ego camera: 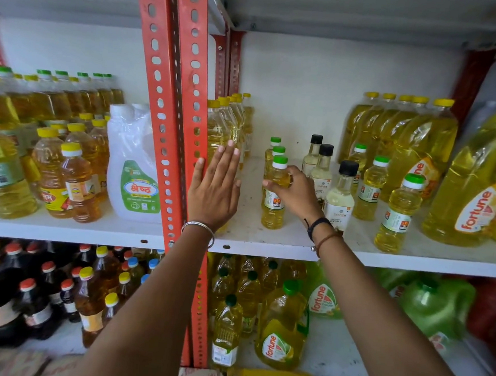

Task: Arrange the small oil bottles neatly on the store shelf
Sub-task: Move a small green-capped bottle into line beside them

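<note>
Yellow oil glints under the right hand (295,193), which wraps the front green-capped bottle (275,193) at its shoulder, fingers curled round it, base on the white shelf (266,245). The left hand (214,189) is flat and open, fingers straight, laid against the tall bottles (225,123) beside the orange post (176,108), holding nothing. Two more green caps queue behind the gripped one; black-capped bottles (340,192) stand just right, and three further green-capped ones (399,213) straggle towards the jugs (477,200). Looks like row-straightening: next, I'd say, slide this one into line without tipping it. Readable: "fortune" on the jugs; the small labels are too blurred.
</note>
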`<action>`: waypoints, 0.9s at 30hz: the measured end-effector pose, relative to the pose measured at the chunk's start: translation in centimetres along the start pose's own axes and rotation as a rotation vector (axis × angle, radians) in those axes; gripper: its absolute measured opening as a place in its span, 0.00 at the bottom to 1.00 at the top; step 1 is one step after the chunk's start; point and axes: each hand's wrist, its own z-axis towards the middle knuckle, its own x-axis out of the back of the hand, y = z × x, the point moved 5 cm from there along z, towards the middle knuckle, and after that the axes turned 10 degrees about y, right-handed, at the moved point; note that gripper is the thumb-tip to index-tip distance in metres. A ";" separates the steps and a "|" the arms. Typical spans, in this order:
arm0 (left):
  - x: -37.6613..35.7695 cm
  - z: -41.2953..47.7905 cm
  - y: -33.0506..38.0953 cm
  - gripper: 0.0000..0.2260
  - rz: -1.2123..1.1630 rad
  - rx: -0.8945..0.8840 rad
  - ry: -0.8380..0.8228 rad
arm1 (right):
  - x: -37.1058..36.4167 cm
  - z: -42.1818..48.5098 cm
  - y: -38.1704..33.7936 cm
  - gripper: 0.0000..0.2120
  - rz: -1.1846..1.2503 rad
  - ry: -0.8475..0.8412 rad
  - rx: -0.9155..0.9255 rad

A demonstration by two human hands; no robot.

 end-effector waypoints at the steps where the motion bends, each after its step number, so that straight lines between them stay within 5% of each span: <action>1: 0.0 0.0 0.0 0.26 0.001 0.000 -0.002 | 0.1 -0.2 -0.1 0.17 -0.002 -0.004 0.008; 27: 0.2 0.2 0.0 0.25 0.024 0.013 -0.051 | 1.7 -3.0 -2.0 0.19 -0.070 -0.021 0.040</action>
